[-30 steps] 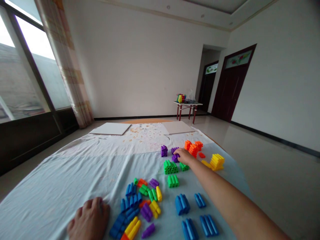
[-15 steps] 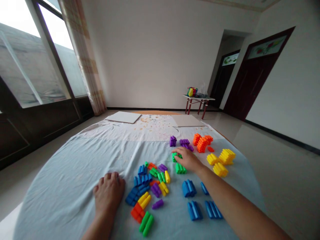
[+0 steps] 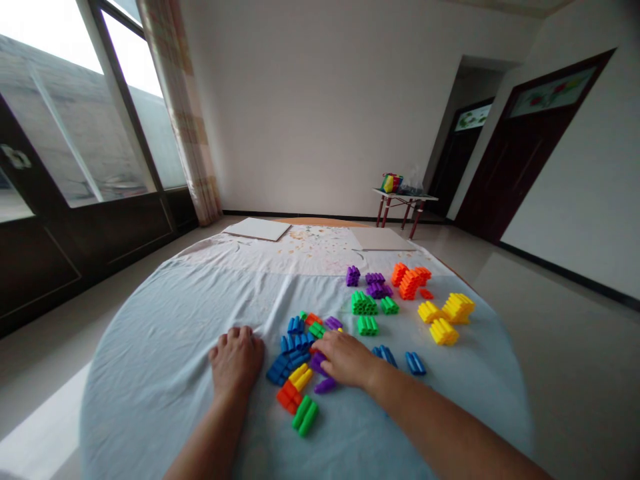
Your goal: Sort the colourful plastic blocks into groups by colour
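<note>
My left hand (image 3: 237, 358) lies flat on the pale blue cloth (image 3: 165, 373), left of a mixed pile of coloured blocks, and holds nothing. Over the right side of that pile reaches my right hand (image 3: 345, 358), its fingers curled down around blocks; what its fingertips grip is hidden. Beside its fingers are a purple block (image 3: 325, 385) and yellow blocks (image 3: 301, 377). Blue blocks (image 3: 296, 342), orange-red blocks (image 3: 289, 397) and green blocks (image 3: 305, 416) make up the rest of the pile.
Sorted groups lie to the right: purple (image 3: 379, 290), green (image 3: 364, 303), orange (image 3: 409, 283), yellow (image 3: 443, 331) and blue (image 3: 415, 363). Two flat boards (image 3: 260, 229) (image 3: 381, 239) rest at the table's far side. A small table (image 3: 405, 196) with bags stands beyond.
My right hand has moved from the green group back to the mixed pile, nearer me. My left hand still rests on the cloth. The camera view has shifted slightly.
</note>
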`<state>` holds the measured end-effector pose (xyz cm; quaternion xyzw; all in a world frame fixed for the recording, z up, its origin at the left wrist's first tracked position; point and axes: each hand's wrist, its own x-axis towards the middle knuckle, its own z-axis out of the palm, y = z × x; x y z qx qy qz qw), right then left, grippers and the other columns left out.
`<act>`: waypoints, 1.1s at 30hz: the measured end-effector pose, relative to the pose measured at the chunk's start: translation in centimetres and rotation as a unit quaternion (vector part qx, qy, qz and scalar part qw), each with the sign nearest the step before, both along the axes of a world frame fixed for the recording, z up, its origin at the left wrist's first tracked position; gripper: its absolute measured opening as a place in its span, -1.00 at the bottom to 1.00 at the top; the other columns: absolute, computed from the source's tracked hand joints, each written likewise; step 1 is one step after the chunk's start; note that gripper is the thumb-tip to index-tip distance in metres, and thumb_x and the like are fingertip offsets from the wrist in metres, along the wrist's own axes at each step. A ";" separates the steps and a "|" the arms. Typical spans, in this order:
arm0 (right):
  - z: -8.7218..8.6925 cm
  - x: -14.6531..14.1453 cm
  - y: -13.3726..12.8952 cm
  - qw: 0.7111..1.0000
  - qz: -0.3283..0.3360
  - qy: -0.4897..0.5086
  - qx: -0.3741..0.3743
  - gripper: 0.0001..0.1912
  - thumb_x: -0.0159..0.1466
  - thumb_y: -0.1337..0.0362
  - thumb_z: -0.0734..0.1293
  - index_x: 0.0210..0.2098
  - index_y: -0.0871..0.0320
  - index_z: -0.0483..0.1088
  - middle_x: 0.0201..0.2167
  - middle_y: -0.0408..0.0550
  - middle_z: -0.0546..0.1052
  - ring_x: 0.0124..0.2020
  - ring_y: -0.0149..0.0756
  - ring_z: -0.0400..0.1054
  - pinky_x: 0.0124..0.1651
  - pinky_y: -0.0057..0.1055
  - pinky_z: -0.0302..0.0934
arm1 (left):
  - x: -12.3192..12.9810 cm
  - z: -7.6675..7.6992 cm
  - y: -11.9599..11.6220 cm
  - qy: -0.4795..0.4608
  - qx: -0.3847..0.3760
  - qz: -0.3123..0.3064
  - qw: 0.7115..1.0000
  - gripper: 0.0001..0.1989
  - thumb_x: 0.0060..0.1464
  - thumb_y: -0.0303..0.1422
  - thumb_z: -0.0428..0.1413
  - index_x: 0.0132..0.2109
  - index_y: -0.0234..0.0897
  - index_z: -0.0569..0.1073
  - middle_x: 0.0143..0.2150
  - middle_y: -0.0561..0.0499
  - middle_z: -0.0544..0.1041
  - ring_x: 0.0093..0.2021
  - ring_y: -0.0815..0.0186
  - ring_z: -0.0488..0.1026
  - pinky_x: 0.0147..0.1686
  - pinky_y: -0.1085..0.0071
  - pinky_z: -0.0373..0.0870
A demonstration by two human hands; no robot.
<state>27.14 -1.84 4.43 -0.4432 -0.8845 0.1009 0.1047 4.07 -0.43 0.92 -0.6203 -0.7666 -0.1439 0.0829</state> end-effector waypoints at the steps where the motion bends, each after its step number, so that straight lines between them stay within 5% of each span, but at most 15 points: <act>1: -0.1 -0.1 -0.1 1.000 0.005 0.015 -0.002 -0.70 0.11 0.43 0.29 -0.14 0.16 0.43 -0.24 0.01 0.47 -0.17 -0.25 0.35 -0.05 -0.35 0.19 | 0.0 0.0 0.0 0.000 0.001 -0.001 1.000 -0.65 0.14 -0.27 -0.23 -0.16 -0.28 0.40 -0.11 -0.17 0.42 -0.06 0.05 0.29 -0.17 0.17 0.11; 10: -0.1 0.0 -2.2 0.991 0.077 0.112 -0.014 -0.76 0.12 0.50 0.24 -0.25 0.15 0.41 -0.20 -0.06 0.40 -0.10 -0.33 0.31 0.00 -0.42 0.20 | -0.1 -0.3 -0.1 -0.002 0.012 -0.005 1.000 -0.67 0.13 -0.28 -0.21 -0.19 -0.27 0.41 -0.14 -0.16 0.42 -0.08 0.05 0.29 -0.18 0.17 0.11; 16: 0.7 0.6 -2.0 0.990 0.039 0.125 -0.052 -0.72 0.08 0.41 0.32 -0.19 0.17 0.42 -0.15 -0.01 0.43 -0.07 -0.27 0.32 0.02 -0.38 0.19 | 0.0 -0.4 -0.2 0.001 0.016 -0.006 1.000 -0.66 0.13 -0.28 -0.22 -0.19 -0.28 0.40 -0.14 -0.16 0.42 -0.09 0.05 0.30 -0.19 0.18 0.11; 23: -0.5 -0.1 -0.8 0.993 0.051 0.061 -0.084 -0.71 0.05 0.44 0.30 -0.22 0.17 0.45 -0.22 0.00 0.49 -0.13 -0.23 0.36 -0.02 -0.36 0.21 | -0.2 -0.5 0.1 0.004 0.015 -0.006 1.000 -0.67 0.13 -0.27 -0.22 -0.21 -0.26 0.40 -0.15 -0.15 0.43 -0.09 0.06 0.30 -0.20 0.20 0.11; 27: 0.4 0.1 -0.5 0.991 0.058 0.103 -0.060 -0.54 0.00 0.42 0.34 -0.07 0.18 0.40 -0.17 0.01 0.47 -0.12 -0.23 0.35 -0.02 -0.38 0.21 | -0.5 -0.7 0.3 0.002 0.007 -0.006 1.000 -0.63 0.15 -0.25 -0.26 -0.21 -0.25 0.40 -0.14 -0.14 0.43 -0.09 0.05 0.31 -0.20 0.19 0.11; 33: 2.9 6.1 3.4 0.977 -0.071 0.196 0.051 -0.45 0.00 0.51 0.26 0.02 0.19 0.33 -0.12 0.01 0.42 -0.26 -0.35 0.34 -0.15 -0.41 0.27 | -0.9 -0.8 0.7 0.000 -0.013 -0.013 1.000 -0.61 0.15 -0.22 -0.29 -0.18 -0.22 0.39 -0.09 -0.14 0.42 -0.06 0.04 0.30 -0.19 0.17 0.11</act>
